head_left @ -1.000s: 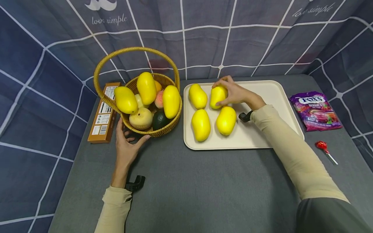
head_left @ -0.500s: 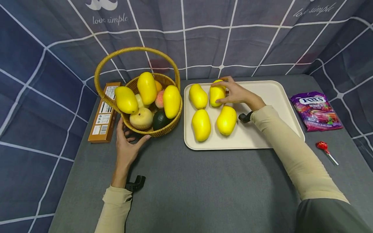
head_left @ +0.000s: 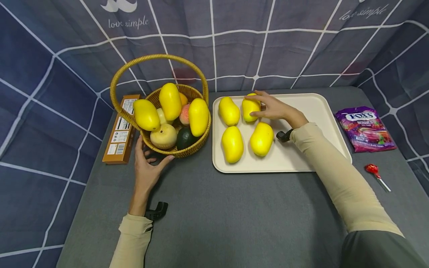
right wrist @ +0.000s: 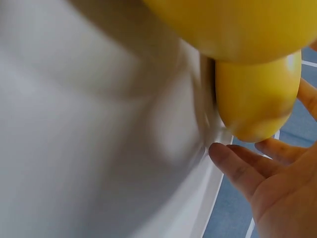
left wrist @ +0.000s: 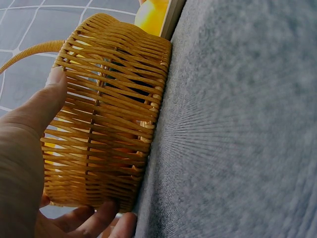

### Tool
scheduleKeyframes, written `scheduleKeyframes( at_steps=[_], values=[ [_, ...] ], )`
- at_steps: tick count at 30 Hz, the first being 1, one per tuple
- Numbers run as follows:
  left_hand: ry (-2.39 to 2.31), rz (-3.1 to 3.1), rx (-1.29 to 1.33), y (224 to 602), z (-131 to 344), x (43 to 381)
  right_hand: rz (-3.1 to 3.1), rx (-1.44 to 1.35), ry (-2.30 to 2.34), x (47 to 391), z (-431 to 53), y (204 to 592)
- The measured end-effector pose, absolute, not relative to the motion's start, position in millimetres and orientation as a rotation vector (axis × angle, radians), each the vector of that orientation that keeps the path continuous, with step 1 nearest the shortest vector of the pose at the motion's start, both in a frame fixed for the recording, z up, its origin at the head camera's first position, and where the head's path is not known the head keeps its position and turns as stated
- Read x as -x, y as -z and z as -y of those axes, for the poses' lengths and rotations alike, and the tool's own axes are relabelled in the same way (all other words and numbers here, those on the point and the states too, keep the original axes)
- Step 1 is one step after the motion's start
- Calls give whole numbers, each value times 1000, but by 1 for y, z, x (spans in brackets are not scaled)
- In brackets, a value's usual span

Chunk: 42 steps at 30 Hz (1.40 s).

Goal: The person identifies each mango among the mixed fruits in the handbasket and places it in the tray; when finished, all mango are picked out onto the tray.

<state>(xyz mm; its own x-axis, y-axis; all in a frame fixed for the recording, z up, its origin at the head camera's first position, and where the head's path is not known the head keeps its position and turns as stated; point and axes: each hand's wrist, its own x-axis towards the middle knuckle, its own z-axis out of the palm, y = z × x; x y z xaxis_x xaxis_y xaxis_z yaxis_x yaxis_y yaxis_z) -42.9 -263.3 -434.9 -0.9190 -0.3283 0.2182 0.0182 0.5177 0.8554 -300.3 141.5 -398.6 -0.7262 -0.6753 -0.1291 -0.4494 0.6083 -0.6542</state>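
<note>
On the left stands a wicker basket (head_left: 197, 147) with a tall handle. My left hand (head_left: 146, 171) holds its near left side; in the left wrist view the thumb (left wrist: 52, 91) lies by the rim and the fingers curl at the lower side. The basket holds several mangoes (head_left: 198, 117), an avocado (head_left: 185, 138), a peach (head_left: 184, 114) and a pale round fruit (head_left: 163, 136). My right hand (head_left: 273, 107) is spread around the far right mango (head_left: 249, 109) on the cream tray (head_left: 301, 160). In the right wrist view, the lower fingertips stand slightly off that mango (right wrist: 257, 104).
Three more mangoes (head_left: 232, 144) lie on the tray around my right hand. A brown box (head_left: 118, 137) lies left of the basket. To the tray's right are a purple candy bag (head_left: 365, 130) and a red lollipop (head_left: 372, 169). A gridded curtain (head_left: 234, 52) hangs behind.
The mango by my right hand has shifted slightly back on the tray. My right fingers have loosened from it and moved a little to the right. My left hand stays at the basket.
</note>
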Motion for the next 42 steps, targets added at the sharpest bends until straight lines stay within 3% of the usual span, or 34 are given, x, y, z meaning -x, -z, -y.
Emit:
scheduleKeyframes(
  at_steps=[19, 28, 42],
  values=[
    [1358, 2425, -275, 436, 263, 42, -2567, 937, 822, 287, -143, 392],
    [1348, 2412, -262, 438, 264, 42, -2572, 1260, 931, 247, -103, 361],
    [1349, 2413, -255, 437, 264, 44, -2529, 1530, 925, 212, -37, 357]
  ],
)
